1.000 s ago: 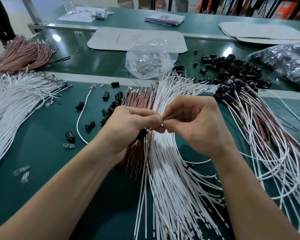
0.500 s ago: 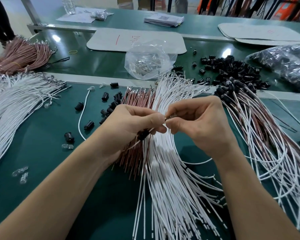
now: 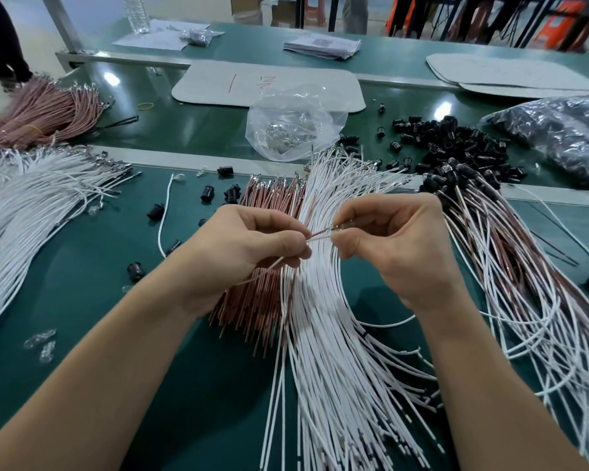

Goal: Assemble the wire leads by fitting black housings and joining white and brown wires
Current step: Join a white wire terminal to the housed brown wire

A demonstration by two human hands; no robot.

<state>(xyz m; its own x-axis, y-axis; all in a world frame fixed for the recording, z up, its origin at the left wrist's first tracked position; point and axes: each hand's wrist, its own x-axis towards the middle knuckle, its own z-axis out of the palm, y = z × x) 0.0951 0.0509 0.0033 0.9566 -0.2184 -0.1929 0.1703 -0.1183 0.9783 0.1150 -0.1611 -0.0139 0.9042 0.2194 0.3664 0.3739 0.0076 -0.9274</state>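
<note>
My left hand [image 3: 249,246] and my right hand [image 3: 395,249] are held close together above the green mat. A brown wire and a white wire [image 3: 320,234] stretch between them. My left hand pinches both wires, and their tails trail out under its palm to the lower left. My right thumb and forefinger pinch the metal terminal ends [image 3: 340,227]. Beneath the hands lie a fan of loose brown wires [image 3: 269,198] and a wide fan of white wires [image 3: 323,351]. No black housing shows in either hand.
Loose black housings [image 3: 232,193] dot the mat at left, and a heap of them [image 3: 456,144] lies behind on the right. Housing-fitted leads [image 3: 524,283] spread at right. A clear bag of terminals [image 3: 293,124], a white wire bundle [image 3: 31,192] and a brown bundle [image 3: 41,110] lie around.
The hands have drawn slightly apart, baring a short stretch of wire between them. The black housing seen under my left thumb earlier no longer shows.
</note>
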